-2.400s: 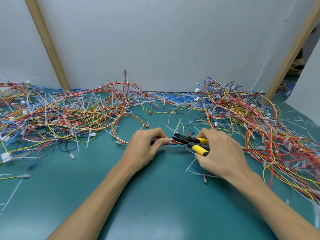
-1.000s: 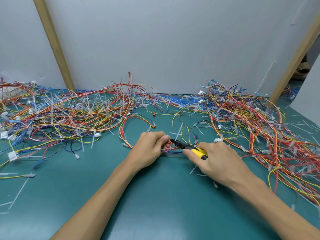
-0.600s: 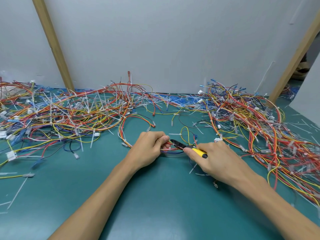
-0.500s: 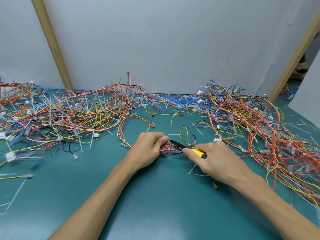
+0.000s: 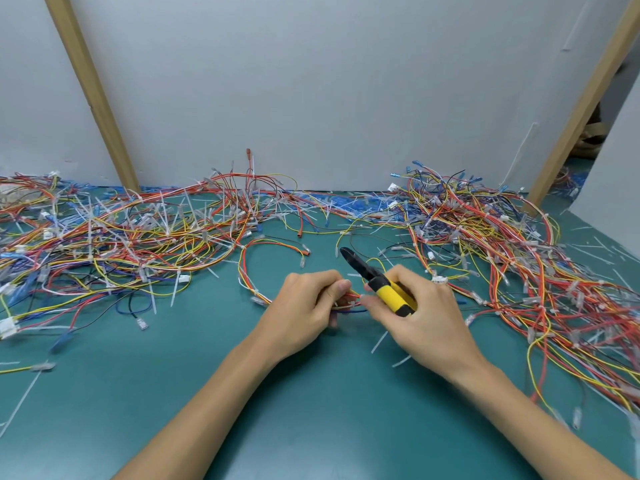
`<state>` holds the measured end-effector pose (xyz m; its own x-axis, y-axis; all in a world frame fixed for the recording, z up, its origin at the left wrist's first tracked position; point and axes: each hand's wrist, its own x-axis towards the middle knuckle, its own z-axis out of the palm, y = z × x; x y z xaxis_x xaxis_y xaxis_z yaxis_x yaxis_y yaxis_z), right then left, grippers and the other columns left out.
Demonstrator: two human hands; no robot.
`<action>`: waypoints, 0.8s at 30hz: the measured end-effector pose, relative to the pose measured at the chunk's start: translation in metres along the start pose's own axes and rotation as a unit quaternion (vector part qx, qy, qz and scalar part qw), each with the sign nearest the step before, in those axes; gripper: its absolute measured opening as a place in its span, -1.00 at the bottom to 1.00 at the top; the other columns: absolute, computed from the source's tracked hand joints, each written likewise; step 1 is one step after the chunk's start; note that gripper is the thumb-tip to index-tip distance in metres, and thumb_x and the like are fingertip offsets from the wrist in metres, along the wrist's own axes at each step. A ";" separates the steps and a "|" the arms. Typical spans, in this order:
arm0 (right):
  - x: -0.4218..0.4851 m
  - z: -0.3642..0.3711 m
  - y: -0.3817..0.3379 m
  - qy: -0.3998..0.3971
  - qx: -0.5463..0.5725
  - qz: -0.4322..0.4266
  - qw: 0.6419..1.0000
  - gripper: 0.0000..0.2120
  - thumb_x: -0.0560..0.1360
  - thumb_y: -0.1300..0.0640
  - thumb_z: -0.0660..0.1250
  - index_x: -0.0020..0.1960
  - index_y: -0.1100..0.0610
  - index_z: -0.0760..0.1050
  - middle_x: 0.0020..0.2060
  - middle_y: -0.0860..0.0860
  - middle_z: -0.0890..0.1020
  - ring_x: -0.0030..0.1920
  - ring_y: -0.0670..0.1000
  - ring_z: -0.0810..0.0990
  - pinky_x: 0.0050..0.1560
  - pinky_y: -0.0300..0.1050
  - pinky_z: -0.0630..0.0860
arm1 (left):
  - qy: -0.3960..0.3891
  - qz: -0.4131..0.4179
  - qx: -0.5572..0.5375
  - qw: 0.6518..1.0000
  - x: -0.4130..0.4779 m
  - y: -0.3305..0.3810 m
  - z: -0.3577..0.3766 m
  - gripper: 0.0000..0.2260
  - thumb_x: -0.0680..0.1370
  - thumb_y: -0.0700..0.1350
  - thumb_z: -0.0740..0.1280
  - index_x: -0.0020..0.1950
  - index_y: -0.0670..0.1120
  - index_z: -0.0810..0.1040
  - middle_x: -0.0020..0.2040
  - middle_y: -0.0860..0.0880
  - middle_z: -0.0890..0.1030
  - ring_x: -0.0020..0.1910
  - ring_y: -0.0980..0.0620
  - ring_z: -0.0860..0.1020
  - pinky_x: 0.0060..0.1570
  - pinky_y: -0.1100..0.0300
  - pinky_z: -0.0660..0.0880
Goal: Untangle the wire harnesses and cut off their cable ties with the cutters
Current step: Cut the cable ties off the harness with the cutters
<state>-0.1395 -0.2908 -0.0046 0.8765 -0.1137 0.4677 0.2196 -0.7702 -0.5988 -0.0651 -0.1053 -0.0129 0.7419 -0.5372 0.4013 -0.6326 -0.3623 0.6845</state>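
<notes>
Two heaps, with one piece in hand between them.

Left: the left heap [image 5: 131, 237] of wire harnesses sprawls over the green worktop [image 5: 311, 427]. It is a dense tangle of red, yellow and blue, with white cable ties bristling out all over it. Judged untouched or nearly so, since many ties are visibly on.

Centre-left: the left hand [image 5: 304, 306] has its grip closed, fingers curled round a small harness [image 5: 348, 304] held low over the worktop. The harness's red and yellow leads trail off to the left.

Centre-right: the right hand [image 5: 422, 317] has its grip wrapped round the yellow handles of the cutters [image 5: 377, 282], while its fingertips reach to the same small harness. The black nose is tipped up and away, clear of the wires, and the jaws look shut. No cut is under way in this frame; I read it as sorting or checking the piece between snips.

Below the right hand: loose tie offcuts [image 5: 380, 341] lie on the worktop, so some cutting is done.

Right: the right heap [image 5: 519, 258] is looser and more strung out, though plenty of ties show there too.

Estimate: early to middle of the job, with most of it left in both heaps.
</notes>
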 end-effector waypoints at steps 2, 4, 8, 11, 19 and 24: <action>0.000 0.002 -0.001 -0.036 0.022 0.034 0.998 -0.63 0.40 -0.26 0.42 -0.20 0.03 0.45 -0.42 -0.14 0.58 -0.37 -0.03 0.47 -0.29 -0.16 0.42 | -0.003 -0.001 -0.023 1.000 -0.001 0.001 0.000 -0.74 0.69 -0.12 0.20 -0.15 -0.05 0.58 -0.45 0.03 0.61 -0.46 0.15 0.58 -0.32 0.39 0.39; 0.002 0.001 0.001 -0.061 0.035 0.057 0.996 -0.66 0.40 -0.19 0.49 -0.18 0.04 0.48 -0.35 -0.08 0.64 -0.31 0.00 0.54 -0.18 -0.06 0.50 | -0.009 -0.014 -0.058 0.998 -0.002 0.002 -0.001 -0.77 0.69 -0.11 0.20 -0.09 -0.04 0.60 -0.39 0.00 0.65 -0.46 0.09 0.62 -0.33 0.30 0.49; 0.004 0.001 0.005 -0.059 0.066 0.068 0.994 -0.70 0.43 -0.10 0.51 -0.21 0.06 0.47 -0.39 0.00 0.59 -0.35 0.02 0.46 -0.27 -0.11 0.38 | -0.023 -0.033 -0.110 0.993 0.000 0.005 -0.003 -0.77 0.68 0.03 0.21 0.00 -0.02 0.62 -0.29 0.01 0.69 -0.33 0.02 0.69 -0.24 0.12 0.62; 0.005 0.002 0.009 -0.025 0.109 0.095 0.989 -0.72 0.48 -0.04 0.48 -0.25 0.05 0.45 -0.46 -0.07 0.45 -0.39 -0.05 0.34 -0.32 -0.15 0.27 | 0.027 -0.048 -0.102 0.993 0.002 0.002 -0.017 -0.62 0.66 0.17 0.12 0.00 0.00 0.66 -0.29 0.01 0.69 -0.19 0.03 0.70 -0.09 0.05 0.62; 0.010 0.002 0.012 0.064 0.258 0.146 0.953 -0.78 0.42 -0.04 0.45 -0.25 0.04 0.48 -0.45 -0.08 0.46 -0.39 -0.01 0.38 -0.26 -0.06 0.32 | 0.058 -0.042 -0.078 0.994 0.004 -0.001 -0.039 -0.76 0.68 -0.10 0.23 -0.01 -0.11 0.68 -0.19 0.00 0.73 -0.16 0.12 0.70 -0.07 0.31 0.53; 0.014 -0.003 0.014 0.115 0.251 0.122 0.953 -0.79 0.42 -0.01 0.46 -0.21 0.09 0.50 -0.32 0.16 0.57 -0.28 0.10 0.54 -0.17 0.00 0.46 | 0.032 0.004 -0.006 0.999 0.001 0.005 -0.030 -0.94 0.58 -0.11 0.40 -0.03 -0.01 0.67 -0.23 0.09 0.68 -0.23 0.11 0.63 -0.17 0.21 0.51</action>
<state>-0.1255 -0.3050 -0.0048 0.8238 -0.4300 0.3695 0.2486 -0.3117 -0.9171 -0.0606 -0.0851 0.0093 0.7502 -0.4904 0.4435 -0.6353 -0.3491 0.6888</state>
